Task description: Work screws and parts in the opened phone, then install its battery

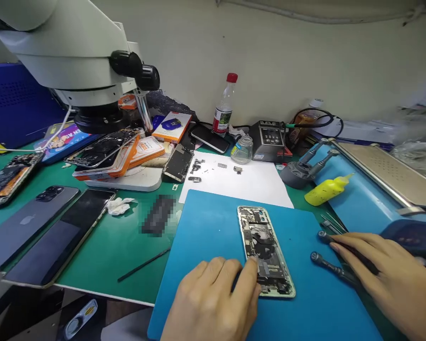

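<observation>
An opened phone [270,270] lies on the blue mat [206,227], its inner parts showing inside a pale green frame. My left hand [216,300] is closed at the lower left edge of the phone, with fingertips over its inside. A bit of something dark shows between those fingers, too hidden to name. On the right, my right hand [386,270] has its fingers around a dark screwdriver [324,237] at the mat's edge. A second screwdriver [332,267] lies just below it, and tweezers [332,222] lie beyond.
Small phone parts [197,166] lie on white paper [216,184] behind the mat. A microscope [81,66] overhangs the left side, above stacked boxes and phones. Two large phones [64,237] lie at left, near a black stick [144,265]. A yellow bottle [326,190] and tool holder [296,175] stand right.
</observation>
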Available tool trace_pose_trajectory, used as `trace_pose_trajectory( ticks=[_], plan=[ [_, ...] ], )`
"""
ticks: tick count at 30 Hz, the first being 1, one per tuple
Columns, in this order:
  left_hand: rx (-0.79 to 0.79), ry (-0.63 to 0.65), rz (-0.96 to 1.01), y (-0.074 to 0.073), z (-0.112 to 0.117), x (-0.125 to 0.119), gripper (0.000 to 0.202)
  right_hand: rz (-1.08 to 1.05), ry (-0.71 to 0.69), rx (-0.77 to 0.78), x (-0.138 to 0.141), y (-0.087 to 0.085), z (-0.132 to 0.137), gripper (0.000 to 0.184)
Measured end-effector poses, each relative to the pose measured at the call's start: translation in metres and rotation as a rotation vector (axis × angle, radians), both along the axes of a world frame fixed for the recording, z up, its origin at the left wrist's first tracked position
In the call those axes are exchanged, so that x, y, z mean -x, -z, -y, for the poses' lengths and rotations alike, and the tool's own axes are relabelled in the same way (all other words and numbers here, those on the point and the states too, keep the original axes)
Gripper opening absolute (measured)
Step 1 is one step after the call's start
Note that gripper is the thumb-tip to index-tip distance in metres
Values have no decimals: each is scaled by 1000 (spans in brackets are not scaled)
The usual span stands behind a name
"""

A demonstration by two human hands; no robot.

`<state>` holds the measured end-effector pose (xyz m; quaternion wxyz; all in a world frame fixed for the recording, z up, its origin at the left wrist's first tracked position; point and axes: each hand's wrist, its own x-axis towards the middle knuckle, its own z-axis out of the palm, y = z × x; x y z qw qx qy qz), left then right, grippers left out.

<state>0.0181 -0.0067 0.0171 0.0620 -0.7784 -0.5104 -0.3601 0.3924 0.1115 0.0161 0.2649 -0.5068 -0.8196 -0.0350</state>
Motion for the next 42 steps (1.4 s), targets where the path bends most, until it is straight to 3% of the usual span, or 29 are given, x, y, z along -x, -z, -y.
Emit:
trace_pose_trajectory(
  ticks=[2,5,7,9,14,18,20,24,29,32,37,42],
  plan=[
    [84,-47,-54,-3,3,-11,34,60,61,15,15,-11,8,49],
    [235,-179,-91,-7,0,-40,82,142,101,91,31,-26,17,54],
    [256,-272,-73,-9,-8,-61,113,181,111,130,35,-35,22,56],
    [247,-298,-49,-9,-16,-77,124,205,118,148,35,-42,25,60],
    [241,-269,8,-1,-19,-87,109,222,218,122,29,-50,20,64],
    [316,-203,0,0,-6,-59,92,238,276,120,33,-47,6,66],
    [352,-116,-3,0,-2,-37,94,216,264,129,40,-47,-1,68],
    [333,28,8,9,4,4,108,76,212,117,68,-62,-12,61],
    [288,-114,-57,15,9,17,83,-213,38,168,121,-81,-18,40],
    [330,-100,-51,11,4,16,74,-276,-54,224,147,-83,-19,35],
    [402,60,57,0,-9,30,57,-299,-113,290,168,-84,-23,37],
    [437,273,155,-6,-15,46,46,-405,-175,379,193,-78,-48,43]
  ],
)
